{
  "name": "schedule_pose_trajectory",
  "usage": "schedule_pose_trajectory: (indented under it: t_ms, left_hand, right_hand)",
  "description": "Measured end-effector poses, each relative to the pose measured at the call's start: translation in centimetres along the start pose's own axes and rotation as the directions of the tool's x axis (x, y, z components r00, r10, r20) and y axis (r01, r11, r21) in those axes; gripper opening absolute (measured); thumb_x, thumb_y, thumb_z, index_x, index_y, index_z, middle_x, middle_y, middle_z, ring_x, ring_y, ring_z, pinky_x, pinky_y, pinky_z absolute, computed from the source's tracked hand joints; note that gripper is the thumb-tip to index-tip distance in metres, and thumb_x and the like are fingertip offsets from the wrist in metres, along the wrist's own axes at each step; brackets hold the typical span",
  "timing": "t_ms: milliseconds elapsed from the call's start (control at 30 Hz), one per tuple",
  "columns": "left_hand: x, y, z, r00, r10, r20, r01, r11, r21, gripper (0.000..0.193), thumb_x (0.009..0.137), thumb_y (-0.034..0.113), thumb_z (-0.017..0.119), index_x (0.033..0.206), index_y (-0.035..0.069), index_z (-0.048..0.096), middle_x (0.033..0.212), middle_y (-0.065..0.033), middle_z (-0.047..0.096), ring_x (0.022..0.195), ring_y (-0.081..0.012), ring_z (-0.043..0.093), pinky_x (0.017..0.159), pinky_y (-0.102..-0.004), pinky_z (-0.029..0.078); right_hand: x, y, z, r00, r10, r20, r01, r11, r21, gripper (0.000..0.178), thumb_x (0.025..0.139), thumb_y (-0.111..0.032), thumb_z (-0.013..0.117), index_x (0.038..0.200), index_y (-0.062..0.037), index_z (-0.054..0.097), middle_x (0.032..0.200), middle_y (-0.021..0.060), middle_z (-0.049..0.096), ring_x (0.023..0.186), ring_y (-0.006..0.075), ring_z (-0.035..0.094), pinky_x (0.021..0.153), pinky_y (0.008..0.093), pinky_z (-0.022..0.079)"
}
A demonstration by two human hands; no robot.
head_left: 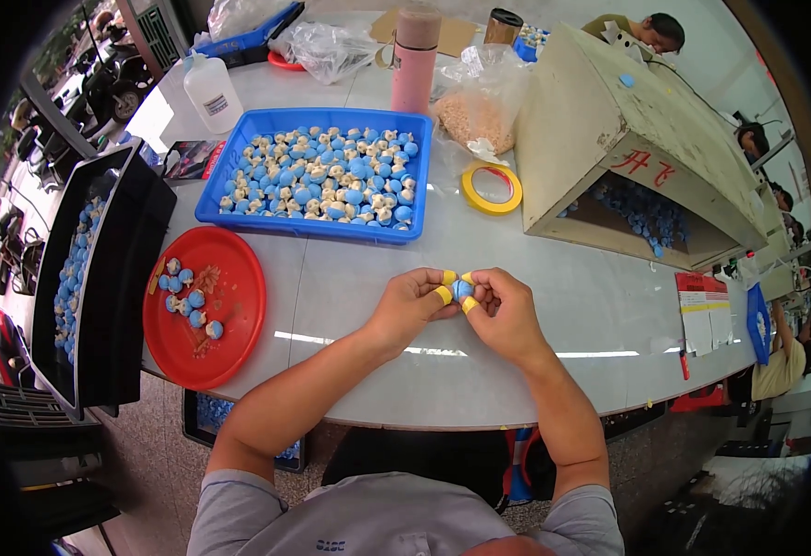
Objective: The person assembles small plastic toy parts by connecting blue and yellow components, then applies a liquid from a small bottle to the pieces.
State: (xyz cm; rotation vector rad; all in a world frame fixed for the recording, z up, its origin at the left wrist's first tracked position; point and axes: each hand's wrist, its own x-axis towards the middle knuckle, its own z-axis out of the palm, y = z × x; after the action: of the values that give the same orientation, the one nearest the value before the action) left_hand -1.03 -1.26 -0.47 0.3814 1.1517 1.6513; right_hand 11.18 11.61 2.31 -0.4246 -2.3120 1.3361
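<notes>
Over the middle of the grey table, my left hand (417, 301) and my right hand (506, 313) meet at a small blue ball-shaped piece (462, 290). Both pinch it between thumb and fingers, which are wrapped in yellow tape at the tips. Beyond my hands stands a blue tray (313, 225) filled with many small blue and cream pieces. On the left, a red round plate (239, 320) carries several similar blue and cream pieces and some brownish scraps. My fingers cover part of the held piece.
A black crate (114, 287) of blue pieces stands far left. At right, a beige box (572, 139) has blue pieces inside its opening. Yellow tape roll (492, 188), pink bottle (415, 74), white plastic bottle (213, 93) and bagged beige granules (480, 116) stand farther back. People work at right.
</notes>
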Motion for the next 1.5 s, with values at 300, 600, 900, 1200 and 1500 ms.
schedule_pose_trajectory:
  t_ms: [300,600,900,1200,1500]
  left_hand:
    - [0.01,-0.29,0.06,0.999,0.028,-0.015,-0.027,0.999,0.027,0.025,0.096,0.004,0.053,0.119,-0.007,0.051,0.115,-0.0130,0.060,0.106,-0.0192,0.062,0.096,-0.0323,0.053]
    - [-0.11,-0.18,0.03,1.000,0.028,-0.002,-0.028,0.999,0.043,0.023,0.096,0.005,0.054,0.116,-0.007,0.053,0.114,-0.0127,0.059,0.105,-0.0193,0.062,0.096,-0.0325,0.053]
    - [-0.08,-0.13,0.07,1.000,-0.001,-0.019,0.002,0.999,0.037,0.022,0.096,0.005,0.055,0.114,-0.007,0.055,0.111,-0.0125,0.061,0.103,-0.0192,0.063,0.094,-0.0323,0.054]
    - [-0.08,-0.11,0.04,1.000,0.027,0.009,-0.028,0.998,0.062,0.021,0.096,0.006,0.055,0.112,-0.008,0.056,0.110,-0.0125,0.061,0.102,-0.0188,0.063,0.093,-0.0317,0.054]
    - [0.08,-0.29,-0.05,1.000,0.025,0.002,-0.025,0.996,0.084,0.020,0.096,0.007,0.056,0.110,-0.007,0.057,0.109,-0.0122,0.062,0.101,-0.0182,0.063,0.091,-0.0314,0.055]
  right_hand:
    - [-0.07,0.43,-0.04,1.000,0.009,0.004,-0.009,1.000,0.005,0.022,0.078,0.003,0.068,0.099,0.0026,0.062,0.072,0.0022,0.056,0.061,0.0071,0.052,0.055,0.0216,0.045]
    - [-0.06,0.39,-0.38,0.998,0.037,0.041,-0.038,0.999,0.021,0.020,0.079,0.003,0.067,0.099,0.0031,0.064,0.073,0.0022,0.058,0.061,0.0067,0.052,0.056,0.0216,0.045]
    - [-0.10,0.43,-0.54,0.995,0.065,0.069,-0.068,0.997,0.035,0.020,0.079,0.003,0.066,0.099,0.0038,0.064,0.072,0.0024,0.058,0.062,0.0065,0.053,0.056,0.0217,0.045]
    - [-0.04,0.54,-0.53,0.997,0.050,0.059,-0.051,0.999,0.016,0.020,0.079,0.003,0.066,0.099,0.0044,0.065,0.074,0.0041,0.061,0.062,0.0074,0.054,0.057,0.0224,0.046]
    - [-0.15,0.60,-0.19,0.991,0.116,0.064,-0.120,0.991,0.063,0.018,0.080,0.002,0.065,0.098,0.0055,0.063,0.073,0.0041,0.061,0.063,0.0062,0.054,0.057,0.0218,0.045]
